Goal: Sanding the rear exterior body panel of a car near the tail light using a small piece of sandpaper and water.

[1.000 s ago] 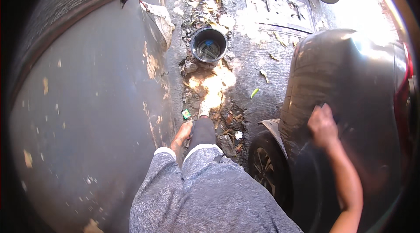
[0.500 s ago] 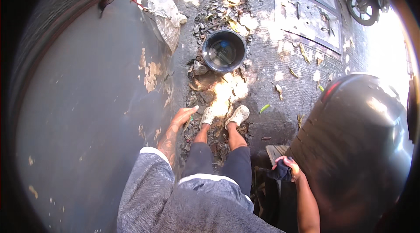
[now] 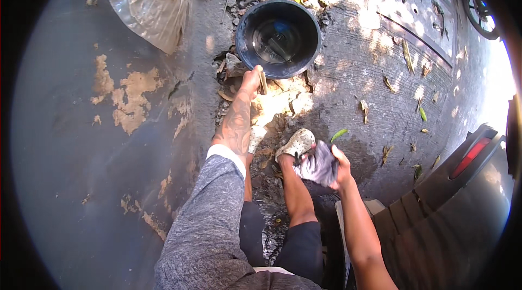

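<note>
A round black bucket [image 3: 243,29] stands on the ground ahead, with liquid and a dull oblong shape at its bottom. My left hand [image 3: 251,80] is closed on a thin, flat, brownish piece [image 3: 263,83] at the bucket's near rim; its kind is unclear. Whether this hand touches the rim, I cannot tell. In my right hand [image 3: 341,169] is a crumpled dark-grey and whitish cloth [image 3: 317,166], gripped between thumb and fingers, to the right of my shoes [image 3: 296,143]. Motion blurs the cloth a little.
A grey wall [image 3: 70,170] with peeling patches runs along the left. A clear plastic bag [image 3: 152,7] hangs there on a cord. Metal covers [image 3: 418,12] are set into the paving. At right stands a dark rounded body with a red light [image 3: 470,158]; a wheel [image 3: 479,13] shows beyond.
My left hand has reached forward to the bucket's near edge. My right hand has brought the cloth from beside the dark body toward the middle, and the cloth has opened out. The view has moved closer.
</note>
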Motion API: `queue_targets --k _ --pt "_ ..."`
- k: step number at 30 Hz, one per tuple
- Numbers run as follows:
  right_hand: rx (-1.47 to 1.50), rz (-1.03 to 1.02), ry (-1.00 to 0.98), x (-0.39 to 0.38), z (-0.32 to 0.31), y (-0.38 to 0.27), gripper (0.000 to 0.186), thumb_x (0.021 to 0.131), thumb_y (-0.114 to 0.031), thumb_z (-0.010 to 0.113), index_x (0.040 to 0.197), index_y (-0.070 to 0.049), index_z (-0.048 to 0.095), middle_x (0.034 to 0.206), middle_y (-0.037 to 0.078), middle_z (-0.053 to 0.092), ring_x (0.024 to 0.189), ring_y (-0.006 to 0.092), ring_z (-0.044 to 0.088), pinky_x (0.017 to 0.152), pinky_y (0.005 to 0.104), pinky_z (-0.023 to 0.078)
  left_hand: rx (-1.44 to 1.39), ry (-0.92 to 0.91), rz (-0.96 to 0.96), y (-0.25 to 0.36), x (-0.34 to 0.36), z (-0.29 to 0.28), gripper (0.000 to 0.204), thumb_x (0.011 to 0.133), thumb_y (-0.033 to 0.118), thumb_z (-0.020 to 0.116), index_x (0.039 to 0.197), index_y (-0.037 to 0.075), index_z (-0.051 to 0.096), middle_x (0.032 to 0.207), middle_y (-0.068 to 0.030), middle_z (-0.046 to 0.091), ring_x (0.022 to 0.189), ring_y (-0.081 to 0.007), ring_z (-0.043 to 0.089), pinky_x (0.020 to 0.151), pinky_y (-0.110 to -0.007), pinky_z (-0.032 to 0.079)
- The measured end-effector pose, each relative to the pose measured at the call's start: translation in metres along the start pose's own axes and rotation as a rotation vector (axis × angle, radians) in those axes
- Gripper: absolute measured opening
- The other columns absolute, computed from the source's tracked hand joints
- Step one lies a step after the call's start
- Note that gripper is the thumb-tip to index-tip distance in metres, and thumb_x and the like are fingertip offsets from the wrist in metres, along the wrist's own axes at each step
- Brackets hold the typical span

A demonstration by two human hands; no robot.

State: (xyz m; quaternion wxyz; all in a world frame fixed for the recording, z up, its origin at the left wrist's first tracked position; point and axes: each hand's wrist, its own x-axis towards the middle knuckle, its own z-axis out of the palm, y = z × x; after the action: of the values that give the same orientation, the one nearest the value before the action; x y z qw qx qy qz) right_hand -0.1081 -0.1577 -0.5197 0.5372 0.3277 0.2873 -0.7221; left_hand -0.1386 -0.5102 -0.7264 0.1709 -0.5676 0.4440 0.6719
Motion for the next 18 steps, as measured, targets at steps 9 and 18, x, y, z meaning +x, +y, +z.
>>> queue_targets --k 9,18 --pt "-0.001 -0.216 -0.173 0.037 0.043 -0.041 0.054 0.099 -0.041 0.056 0.130 0.003 0.058 0.122 0.027 0.066 0.111 0.0366 0.067 0.101 0.0467 0.053 0.263 0.242 0.554 -0.022 -0.135 0.011 0.051 0.101 0.034 0.059 0.074 -0.010 0.057 0.060 -0.0033 0.050 0.059 -0.0126 0.044 0.054 -0.042 0.039" --pt "-2.922 -0.333 0.100 0.154 0.158 -0.090 0.063 0.081 -0.044 0.071 0.134 -0.012 0.063 0.131 0.016 0.063 0.136 0.0359 0.048 0.110 0.0630 0.035 0.280 0.197 0.632 -0.015 -0.285 0.009 0.039 0.100 0.026 0.056 0.083 -0.008 0.063 0.064 -0.0231 0.060 0.059 -0.0337 0.063 0.061 -0.048 0.046"
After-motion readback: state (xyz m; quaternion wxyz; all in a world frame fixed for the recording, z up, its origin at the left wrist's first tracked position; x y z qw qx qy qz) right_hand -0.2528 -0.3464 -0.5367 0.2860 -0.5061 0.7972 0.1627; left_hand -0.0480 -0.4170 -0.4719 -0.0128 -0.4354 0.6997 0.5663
